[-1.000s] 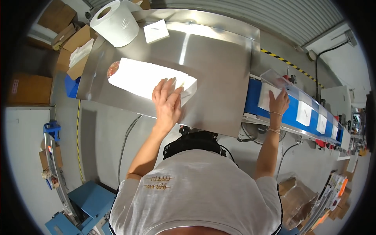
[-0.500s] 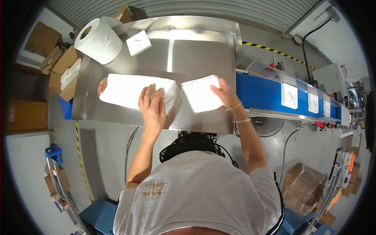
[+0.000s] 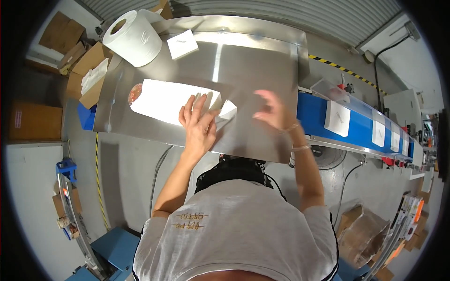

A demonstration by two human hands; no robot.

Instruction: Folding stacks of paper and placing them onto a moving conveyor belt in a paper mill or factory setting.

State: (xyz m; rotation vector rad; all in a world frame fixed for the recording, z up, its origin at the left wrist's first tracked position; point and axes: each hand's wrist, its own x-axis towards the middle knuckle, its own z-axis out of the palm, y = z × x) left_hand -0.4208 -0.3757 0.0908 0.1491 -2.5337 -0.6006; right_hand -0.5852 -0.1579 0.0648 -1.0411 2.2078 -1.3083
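Note:
A long row of white flat square packets [image 3: 161, 100] lies across the steel table, a round reddish-brown end [image 3: 135, 94] showing at its left. My left hand [image 3: 199, 124] rests on the row near its right end, fingers spread over the packets. One packet [image 3: 228, 110] leans out from that end, just beyond my fingertips. My right hand [image 3: 275, 112] hovers to the right of it, blurred, thumb and fingers apart with nothing between them. A white packet [image 3: 337, 119] lies on the near end of the blue conveyor belt [image 3: 307, 112], to the right of that hand.
More white packets [image 3: 378, 133] lie farther along the belt, under a clear guard [image 3: 328, 89]. At the table's back left stand a large white roll [image 3: 140, 44] and a small white stack [image 3: 183, 44]. Open cardboard boxes [image 3: 75, 84] adjoin the left edge; a fan [image 3: 326, 157] stands below the conveyor.
My right hand held a white packet over the table; now it is bare, and another packet lies on the belt. Packets on the belt have moved right. One packet now leans from the row's end.

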